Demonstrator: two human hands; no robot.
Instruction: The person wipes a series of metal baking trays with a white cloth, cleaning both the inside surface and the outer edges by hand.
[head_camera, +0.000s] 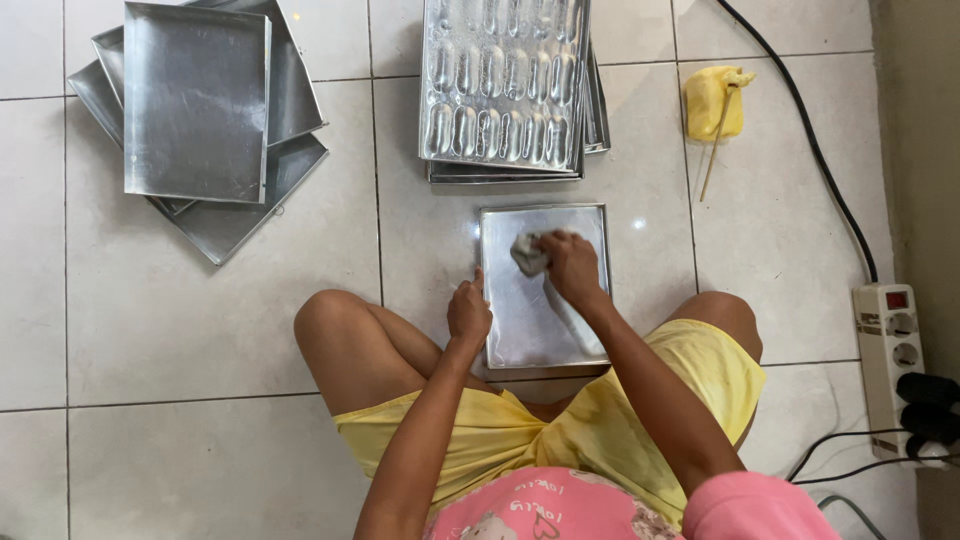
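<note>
a floor of large pale glossy tiles (200, 300) fills the view, with a person seated cross-legged on it. at the far left lies a loose stack of flat rectangular metal trays (195, 100); far centre sits a pile topped by a silver mould tray with oval hollows (503, 80). a yellow bag with a thin stick (714, 102) lies far right, beside a black cable (810, 140) running to a white power strip (890, 350). between the knees rests a shiny rectangular metal baking tray (530, 320). the left hand (468, 313) grips its left rim, fingers curled over the edge. the right hand (572, 267) presses a crumpled grey cloth (529, 253) onto the tray's far part, fingers closed on it.
</note>
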